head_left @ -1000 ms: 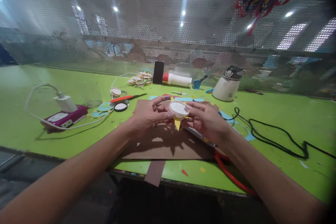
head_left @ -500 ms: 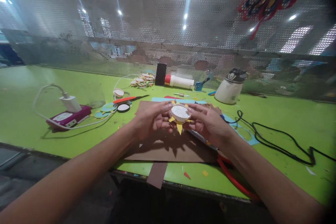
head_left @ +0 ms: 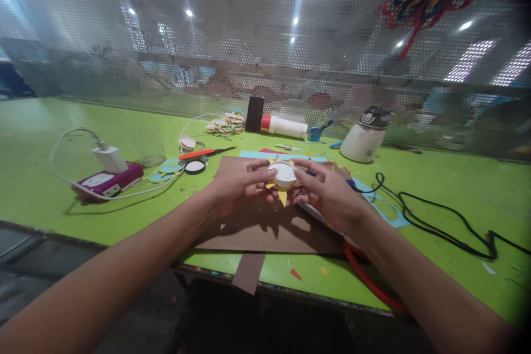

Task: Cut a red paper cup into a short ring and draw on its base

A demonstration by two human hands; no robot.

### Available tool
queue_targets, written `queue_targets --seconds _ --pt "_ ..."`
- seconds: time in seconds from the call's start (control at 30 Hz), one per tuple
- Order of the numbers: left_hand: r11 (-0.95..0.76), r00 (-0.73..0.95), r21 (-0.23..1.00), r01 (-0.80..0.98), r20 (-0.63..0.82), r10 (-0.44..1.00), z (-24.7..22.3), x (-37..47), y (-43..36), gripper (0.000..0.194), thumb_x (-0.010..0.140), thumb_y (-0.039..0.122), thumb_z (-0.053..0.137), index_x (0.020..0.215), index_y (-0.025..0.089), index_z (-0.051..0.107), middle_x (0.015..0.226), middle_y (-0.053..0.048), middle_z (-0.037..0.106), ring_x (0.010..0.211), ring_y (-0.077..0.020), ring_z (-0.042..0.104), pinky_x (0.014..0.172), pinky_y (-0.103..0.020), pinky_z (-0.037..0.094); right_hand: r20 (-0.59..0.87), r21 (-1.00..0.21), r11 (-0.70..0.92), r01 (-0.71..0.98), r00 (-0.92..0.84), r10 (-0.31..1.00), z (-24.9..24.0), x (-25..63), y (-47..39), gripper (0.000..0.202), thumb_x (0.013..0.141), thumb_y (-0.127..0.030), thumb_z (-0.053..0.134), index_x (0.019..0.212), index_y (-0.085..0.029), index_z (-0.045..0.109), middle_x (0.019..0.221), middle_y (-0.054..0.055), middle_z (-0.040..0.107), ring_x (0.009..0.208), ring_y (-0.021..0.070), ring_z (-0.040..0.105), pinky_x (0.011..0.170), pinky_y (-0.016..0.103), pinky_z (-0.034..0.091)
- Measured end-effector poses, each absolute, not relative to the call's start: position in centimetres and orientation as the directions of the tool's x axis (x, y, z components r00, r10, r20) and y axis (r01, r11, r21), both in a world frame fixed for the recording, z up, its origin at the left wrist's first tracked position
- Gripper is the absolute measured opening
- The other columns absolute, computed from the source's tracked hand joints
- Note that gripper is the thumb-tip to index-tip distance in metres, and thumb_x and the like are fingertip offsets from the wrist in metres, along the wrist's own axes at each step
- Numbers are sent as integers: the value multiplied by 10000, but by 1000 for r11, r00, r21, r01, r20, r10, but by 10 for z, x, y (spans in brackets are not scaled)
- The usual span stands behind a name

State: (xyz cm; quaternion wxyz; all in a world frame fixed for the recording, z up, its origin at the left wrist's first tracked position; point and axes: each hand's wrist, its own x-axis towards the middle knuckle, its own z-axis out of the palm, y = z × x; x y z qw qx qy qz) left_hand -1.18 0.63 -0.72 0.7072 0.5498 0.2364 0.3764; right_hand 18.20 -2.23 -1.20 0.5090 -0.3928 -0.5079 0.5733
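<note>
Between both hands I hold a small round paper disc [head_left: 284,173] with a white patterned top and yellow pointed petals around its edge. My left hand [head_left: 243,181] grips it from the left, thumb at the rim and fingers underneath. From the right, my right hand [head_left: 327,188] pinches the opposite side with its thumb on the edge. One yellow point faces down toward me. Below lies a brown board [head_left: 265,232], with the disc held above it. Partly hidden under my right hand and forearm is a tool with red handles [head_left: 367,279].
On the green table [head_left: 136,221] are a purple power strip [head_left: 108,181] with a white charger, an orange-handled knife [head_left: 197,154], a round black lid [head_left: 194,166], stacked paper discs [head_left: 226,124], a phone [head_left: 254,114], a white bottle [head_left: 286,126], a kettle-like jug [head_left: 366,135] and a black cord [head_left: 443,215].
My thumbs have shifted slightly on the disc, the left one now reaching further onto its edge. The disc stays between both hands. The view has tilted a little.
</note>
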Motion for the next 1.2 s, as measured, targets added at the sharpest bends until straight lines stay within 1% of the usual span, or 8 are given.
queue_targets --seconds 0.07,0.17,0.3,0.43,0.7,0.83,1.0,1.2 --pt "100 597 958 -269 85 798 -8 -12 7 293 866 186 640 1141 86 637 1057 -139 668 722 -107 618 610 -196 513 76 -984 39 -175 -210 975 -12 181 -25 728 715 -327 822 1332 -163 473 764 33 703 638 135 640 592 260 526" --pt "88 598 957 -278 101 796 -10 -13 9 295 854 203 661 1127 92 652 1085 -143 671 743 -116 626 625 -208 511 88 -983 48 -176 -230 969 -11 181 -27 836 718 -288 820 1418 -163 380 717 22 697 639 134 637 597 255 521" --pt "94 596 958 -272 91 798 -9 -13 9 300 844 203 673 1124 97 657 1074 -143 680 742 -120 628 632 -220 508 73 -984 38 -171 -204 976 -9 180 -27 879 701 -262 824 1442 -162 361 718 22 700 636 138 636 588 259 523" --pt "111 588 963 -245 56 807 -8 -12 9 277 851 200 663 1108 94 668 1028 -133 690 710 -106 615 634 -217 506 70 -985 36 -171 -198 978 -8 180 -27 870 685 -257 827 1430 -167 385 738 19 699 652 138 633 592 258 524" --pt "84 593 964 -251 84 801 -8 -12 9 261 848 202 667 1089 101 681 1006 -131 690 703 -107 614 618 -212 504 61 -985 26 -170 -204 977 -9 180 -27 807 685 -263 826 1393 -194 444 763 20 699 649 140 634 604 272 529" --pt "62 588 966 -252 101 802 -9 -13 10 263 851 180 658 1099 94 670 1015 -125 678 732 -114 618 631 -207 510 69 -980 28 -199 -206 976 -9 180 -26 811 693 -239 821 1401 -182 430 751 11 688 646 137 636 582 254 525" --pt "61 592 970 -234 93 801 -10 -14 11 253 855 197 659 1080 82 670 1024 -127 675 764 -124 625 639 -203 511 68 -981 28 -192 -205 976 -11 179 -26 782 718 -223 804 1400 -173 424 751 10 681 650 132 638 587 245 530" --pt "113 578 963 -243 50 815 -10 -12 10 290 855 164 649 1135 92 664 1055 -129 686 749 -113 624 635 -202 508 57 -978 17 -209 -188 980 -13 179 -25 693 759 -285 775 1366 -172 461 743 12 681 636 130 632 588 252 528"
